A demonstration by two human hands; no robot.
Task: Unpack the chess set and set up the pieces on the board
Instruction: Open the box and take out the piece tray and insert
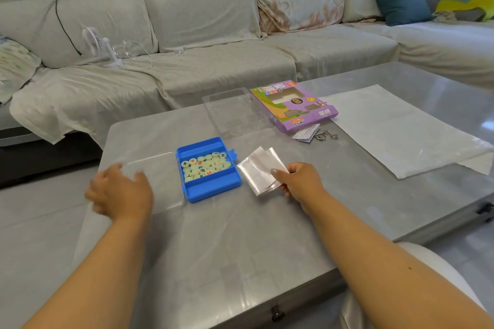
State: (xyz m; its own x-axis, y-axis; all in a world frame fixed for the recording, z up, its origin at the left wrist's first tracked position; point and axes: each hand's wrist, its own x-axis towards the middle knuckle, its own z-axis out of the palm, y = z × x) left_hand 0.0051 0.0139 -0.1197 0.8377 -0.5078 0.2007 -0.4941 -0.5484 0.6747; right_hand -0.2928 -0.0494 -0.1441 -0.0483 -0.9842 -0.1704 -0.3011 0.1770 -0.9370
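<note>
A blue plastic tray (213,190) sits near the middle of the grey table, its centre compartment filled with several pale round chess pieces (205,166) marked in red and black. A clear lid (164,176) lies flat just left of the tray. My left hand (120,195) hovers over the lid's left part, blurred, with its fingers apart and nothing in them. To the right of the tray, my right hand (299,181) pinches the near corner of a folded, shiny white board sheet (258,168) that rests on the table.
Behind the tray lie a clear blister shell (235,112), a purple cardboard box (294,107), a small leaflet (306,133) and a metal wire puzzle (326,136). A large white sheet (401,131) covers the table's right side. A sofa with a small fan (96,43) stands beyond.
</note>
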